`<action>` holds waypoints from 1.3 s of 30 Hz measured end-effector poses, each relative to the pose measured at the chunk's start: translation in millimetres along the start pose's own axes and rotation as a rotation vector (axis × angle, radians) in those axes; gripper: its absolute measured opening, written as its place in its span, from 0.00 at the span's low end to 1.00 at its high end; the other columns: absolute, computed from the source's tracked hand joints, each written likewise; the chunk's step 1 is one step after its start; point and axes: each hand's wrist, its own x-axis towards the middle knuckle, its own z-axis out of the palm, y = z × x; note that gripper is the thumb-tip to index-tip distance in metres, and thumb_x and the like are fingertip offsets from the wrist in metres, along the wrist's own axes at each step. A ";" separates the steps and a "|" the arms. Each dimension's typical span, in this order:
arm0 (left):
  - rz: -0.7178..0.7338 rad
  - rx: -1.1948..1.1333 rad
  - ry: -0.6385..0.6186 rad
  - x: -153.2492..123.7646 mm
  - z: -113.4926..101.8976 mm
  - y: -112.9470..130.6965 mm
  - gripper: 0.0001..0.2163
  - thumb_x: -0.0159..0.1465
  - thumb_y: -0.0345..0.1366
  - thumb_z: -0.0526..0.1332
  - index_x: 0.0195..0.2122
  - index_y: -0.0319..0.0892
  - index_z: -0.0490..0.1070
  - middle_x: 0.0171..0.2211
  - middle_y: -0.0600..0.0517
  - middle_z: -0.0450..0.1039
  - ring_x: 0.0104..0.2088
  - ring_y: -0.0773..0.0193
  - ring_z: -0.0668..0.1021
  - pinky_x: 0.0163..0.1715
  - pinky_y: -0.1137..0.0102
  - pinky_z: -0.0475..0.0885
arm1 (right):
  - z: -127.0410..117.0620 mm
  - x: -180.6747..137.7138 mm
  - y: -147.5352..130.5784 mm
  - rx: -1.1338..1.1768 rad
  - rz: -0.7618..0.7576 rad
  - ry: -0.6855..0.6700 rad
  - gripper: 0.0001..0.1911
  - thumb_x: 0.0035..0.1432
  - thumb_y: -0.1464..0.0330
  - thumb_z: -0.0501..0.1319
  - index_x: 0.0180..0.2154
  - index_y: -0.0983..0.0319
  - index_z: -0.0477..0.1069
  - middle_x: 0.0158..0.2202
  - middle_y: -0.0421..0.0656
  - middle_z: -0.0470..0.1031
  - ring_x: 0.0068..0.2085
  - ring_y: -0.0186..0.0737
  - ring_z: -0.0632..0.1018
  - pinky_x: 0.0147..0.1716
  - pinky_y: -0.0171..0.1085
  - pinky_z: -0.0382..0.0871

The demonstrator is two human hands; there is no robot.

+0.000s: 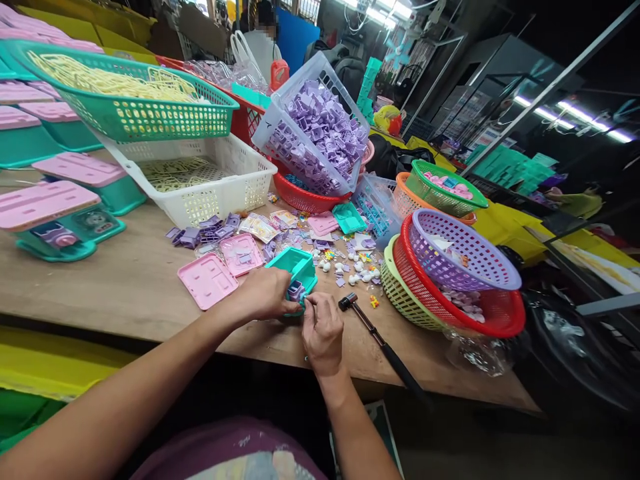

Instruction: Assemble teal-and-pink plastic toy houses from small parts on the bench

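Near the front edge of the wooden table a teal plastic box (295, 263) stands with its hollow inside facing up. My left hand (267, 293) is closed around its left side, thumb close to a purple part (296, 291) in its front wall. At the front right corner of the box, my right hand (324, 327) pinches with thumb and forefinger; what lies between the fingertips is too small to make out. A hammer (383, 343) with a black grip lies to the right of this hand. Two pink panels (207, 280) rest left of the box.
Behind the box lie small white and purple pieces (357, 270). Stacked baskets (465, 250) stand at the right, and a tilted clear crate (320, 127) of purple parts at the back. A white basket (200, 193) and assembled pink-and-teal boxes (60, 213) occupy the left.
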 end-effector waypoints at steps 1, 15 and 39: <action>0.005 0.008 0.011 0.2 1.3 0.2 0.19 0.60 0.53 0.60 0.32 0.39 0.74 0.33 0.41 0.79 0.34 0.50 0.80 0.27 0.68 0.63 | 0.2 0.1 -0.6 -0.001 0.004 0.003 0.07 0.68 0.74 0.51 0.39 0.61 0.67 0.35 0.46 0.73 0.37 0.39 0.74 0.39 0.38 0.70; 0.309 0.082 0.071 -6.6 21.2 -16.3 0.26 0.57 0.61 0.60 0.30 0.39 0.74 0.30 0.41 0.78 0.32 0.50 0.80 0.31 0.65 0.65 | -20.1 -8.2 2.8 0.016 -0.139 -0.159 0.02 0.65 0.70 0.58 0.40 0.60 0.68 0.36 0.44 0.74 0.38 0.41 0.74 0.40 0.42 0.70; 0.288 0.267 0.178 -8.9 10.1 33.4 0.20 0.63 0.50 0.60 0.38 0.34 0.73 0.35 0.38 0.77 0.43 0.41 0.77 0.48 0.46 0.64 | 3.5 87.0 106.1 -0.273 0.106 -0.530 0.12 0.63 0.71 0.60 0.48 0.60 0.75 0.44 0.51 0.73 0.50 0.49 0.72 0.52 0.47 0.67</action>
